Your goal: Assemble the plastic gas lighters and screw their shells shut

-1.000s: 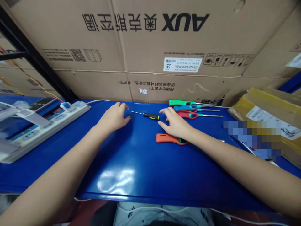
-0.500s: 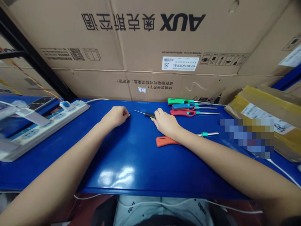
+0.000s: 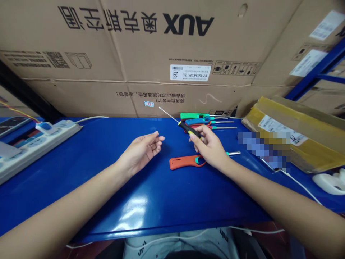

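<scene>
My right hand (image 3: 208,145) grips the black and yellow handle of a screwdriver (image 3: 189,130), whose thin shaft points up and to the left. To the left, my left hand (image 3: 144,149) is held palm inward with its fingers loosely curled and apart, holding nothing. An orange lighter (image 3: 183,162) lies on the blue table (image 3: 107,194), partly behind my right hand. Behind that hand, a green lighter (image 3: 192,116), a blue lighter (image 3: 196,121) and a red lighter, partly hidden, lie close together with their metal tubes to the right.
A big cardboard box (image 3: 145,50) stands along the back. At the left are a white power strip (image 3: 35,142) and a phone (image 3: 13,126). A taped parcel (image 3: 296,133), a pixelated item (image 3: 264,151) and a white object (image 3: 330,182) lie at the right, with a white cable.
My right hand has lifted the screwdriver off the table, tilting its tip up. My left hand has opened from a closed pose and turned palm inward. The view has shifted to the right.
</scene>
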`<state>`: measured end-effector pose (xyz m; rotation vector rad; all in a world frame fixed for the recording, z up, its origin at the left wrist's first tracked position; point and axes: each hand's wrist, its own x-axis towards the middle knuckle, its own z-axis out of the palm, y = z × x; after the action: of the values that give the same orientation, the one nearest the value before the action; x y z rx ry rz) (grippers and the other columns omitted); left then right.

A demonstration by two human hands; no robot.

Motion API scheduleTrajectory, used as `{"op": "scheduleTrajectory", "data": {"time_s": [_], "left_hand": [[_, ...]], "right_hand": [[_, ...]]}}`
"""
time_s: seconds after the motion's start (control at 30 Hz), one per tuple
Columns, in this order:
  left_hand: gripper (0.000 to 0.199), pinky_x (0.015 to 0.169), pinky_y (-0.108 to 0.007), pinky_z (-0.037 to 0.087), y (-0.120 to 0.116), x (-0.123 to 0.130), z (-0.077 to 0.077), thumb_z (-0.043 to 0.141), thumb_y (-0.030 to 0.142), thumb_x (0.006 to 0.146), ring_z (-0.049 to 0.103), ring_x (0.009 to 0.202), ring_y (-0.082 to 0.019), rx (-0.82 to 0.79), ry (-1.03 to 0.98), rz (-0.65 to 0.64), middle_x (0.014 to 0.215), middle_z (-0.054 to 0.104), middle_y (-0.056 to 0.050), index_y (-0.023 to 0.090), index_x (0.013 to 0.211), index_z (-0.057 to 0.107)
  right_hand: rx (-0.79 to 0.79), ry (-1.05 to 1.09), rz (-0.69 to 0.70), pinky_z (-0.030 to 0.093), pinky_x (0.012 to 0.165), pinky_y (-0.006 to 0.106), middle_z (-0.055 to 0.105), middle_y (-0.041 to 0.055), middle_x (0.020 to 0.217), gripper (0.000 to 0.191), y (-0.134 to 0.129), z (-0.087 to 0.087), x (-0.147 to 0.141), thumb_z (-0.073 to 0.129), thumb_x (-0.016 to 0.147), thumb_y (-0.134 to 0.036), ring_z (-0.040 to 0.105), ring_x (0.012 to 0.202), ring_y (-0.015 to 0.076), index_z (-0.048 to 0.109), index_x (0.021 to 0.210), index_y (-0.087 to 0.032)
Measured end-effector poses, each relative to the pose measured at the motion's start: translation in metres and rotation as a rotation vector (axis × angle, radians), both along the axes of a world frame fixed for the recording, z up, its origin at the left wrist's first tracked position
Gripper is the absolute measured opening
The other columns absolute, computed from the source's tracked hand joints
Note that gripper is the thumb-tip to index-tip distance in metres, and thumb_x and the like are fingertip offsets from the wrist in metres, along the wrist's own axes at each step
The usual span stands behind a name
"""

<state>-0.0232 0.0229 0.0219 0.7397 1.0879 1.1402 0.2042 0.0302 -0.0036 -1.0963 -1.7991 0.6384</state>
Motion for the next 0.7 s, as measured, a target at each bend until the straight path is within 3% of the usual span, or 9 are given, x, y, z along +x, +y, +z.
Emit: {"op": "scheduleTrajectory", "data": {"time_s": [0.13, 0.27, 0.4, 0.47, 0.57, 0.7], "left_hand": [[0.021, 0.057, -0.017, 0.054, 0.002, 0.001, -0.003, 0.047, 0.007, 0.095, 0.062, 0.056, -0.007, -0.11, -0.176, 0.032, 0.074, 0.067, -0.004, 0.013, 0.078, 0.058], [0.025, 0.051, -0.017, 0.053, -0.002, 0.002, -0.004, 0.045, 0.008, 0.093, 0.059, 0.051, -0.007, -0.196, -0.268, 0.048, 0.07, 0.065, -0.003, 0.014, 0.072, 0.056], [0.018, 0.053, -0.017, 0.055, -0.009, 0.008, -0.008, 0.052, 0.009, 0.091, 0.062, 0.054, -0.008, -0.257, -0.31, 0.092, 0.073, 0.068, -0.004, 0.014, 0.075, 0.059], [0.016, 0.055, -0.018, 0.056, -0.011, 0.01, -0.01, 0.054, 0.008, 0.091, 0.064, 0.057, -0.009, -0.279, -0.327, 0.113, 0.075, 0.07, -0.005, 0.014, 0.078, 0.061], [0.013, 0.058, -0.018, 0.057, -0.012, 0.012, -0.013, 0.056, 0.008, 0.092, 0.066, 0.059, -0.01, -0.304, -0.356, 0.136, 0.077, 0.071, -0.006, 0.013, 0.082, 0.063], [0.014, 0.062, -0.019, 0.059, -0.012, 0.011, -0.014, 0.055, 0.007, 0.095, 0.069, 0.064, -0.011, -0.329, -0.396, 0.147, 0.078, 0.072, -0.007, 0.012, 0.087, 0.065]], "right_hand": [[0.094, 0.097, 0.007, 0.05, 0.053, 0.022, 0.068, 0.0001, 0.08, 0.022, -0.008, -0.005, 0.007, 0.065, 0.09, -0.042, 0.063, 0.061, 0.0111, 0.056, 0.093, -0.022], [0.208, 0.132, -0.014, 0.049, 0.051, 0.022, 0.067, -0.0024, 0.071, 0.012, -0.014, -0.001, 0.011, 0.07, 0.086, -0.03, 0.061, 0.056, 0.0103, 0.062, 0.09, -0.022], [0.634, -0.034, -0.014, 0.054, 0.055, 0.025, 0.076, 0.0025, 0.084, 0.027, -0.024, 0.004, 0.013, 0.075, 0.079, -0.02, 0.069, 0.063, 0.0145, 0.065, 0.103, -0.023], [0.739, -0.109, -0.018, 0.058, 0.061, 0.027, 0.078, 0.005, 0.09, 0.03, -0.029, 0.005, 0.015, 0.073, 0.081, -0.02, 0.073, 0.071, 0.0174, 0.064, 0.11, -0.024], [0.727, -0.088, -0.048, 0.06, 0.062, 0.028, 0.078, 0.0051, 0.094, 0.035, -0.031, -0.001, 0.016, 0.071, 0.083, -0.022, 0.075, 0.072, 0.0186, 0.063, 0.117, -0.025], [0.595, 0.015, -0.106, 0.06, 0.061, 0.033, 0.077, 0.005, 0.096, 0.035, -0.027, -0.015, 0.015, 0.069, 0.084, -0.021, 0.074, 0.07, 0.0201, 0.064, 0.119, -0.025]]}}
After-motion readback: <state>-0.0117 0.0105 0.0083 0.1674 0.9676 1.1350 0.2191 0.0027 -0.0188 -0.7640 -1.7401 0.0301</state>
